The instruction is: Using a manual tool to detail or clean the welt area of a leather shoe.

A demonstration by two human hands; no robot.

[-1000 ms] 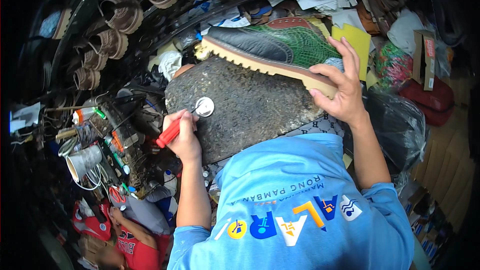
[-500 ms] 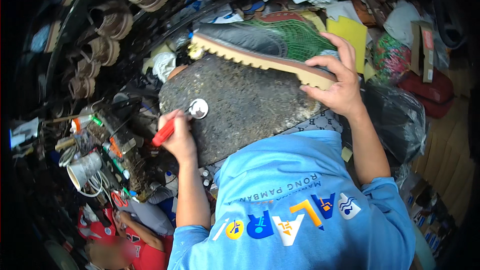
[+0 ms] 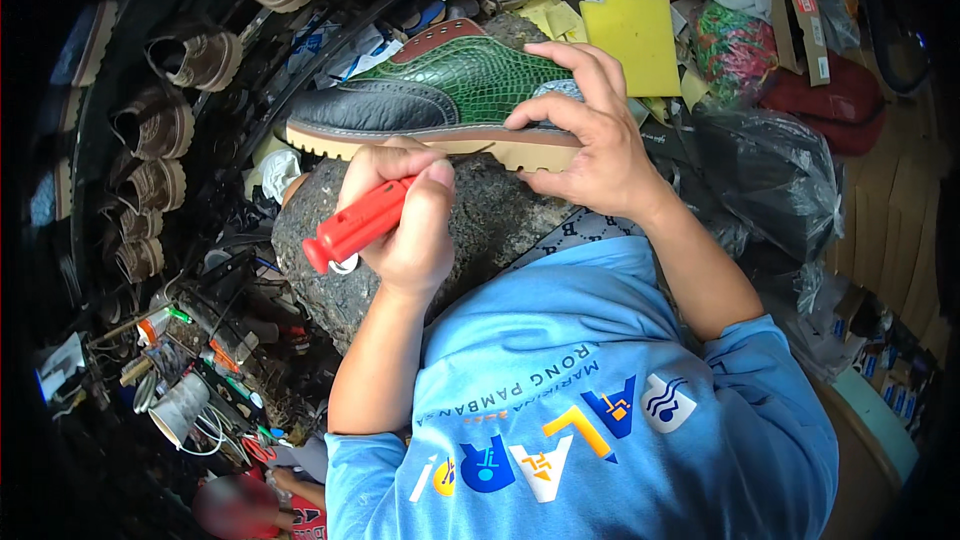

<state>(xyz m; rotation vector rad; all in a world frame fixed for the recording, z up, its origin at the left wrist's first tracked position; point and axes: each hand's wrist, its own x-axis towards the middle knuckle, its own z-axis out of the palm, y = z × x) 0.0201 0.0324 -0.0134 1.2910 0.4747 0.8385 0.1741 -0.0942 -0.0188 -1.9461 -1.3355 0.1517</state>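
A lace-up shoe with a black toe, green scale-patterned side and burgundy eyelet panel is held sideways, toe to the left. Its thick cream sole has a notched underside. My right hand grips it at the heel, fingers over the upper and thumb under the sole. In my left hand is a red-handled tool with a thin dark shaft, its tip at the sole's side. Beneath lies a rough grey stone block across my lap. A small white disc on it is mostly hidden by my left hand.
Brown shoes line a rack at left. A white cup and loose tools crowd the lower left, near another person in red. Yellow sheets, a black plastic bag and a red bag lie at right.
My left hand has brought the red-handled tool from beside the white disc up to the sole. The shoe now sits more level and further left in the view, which has itself shifted.
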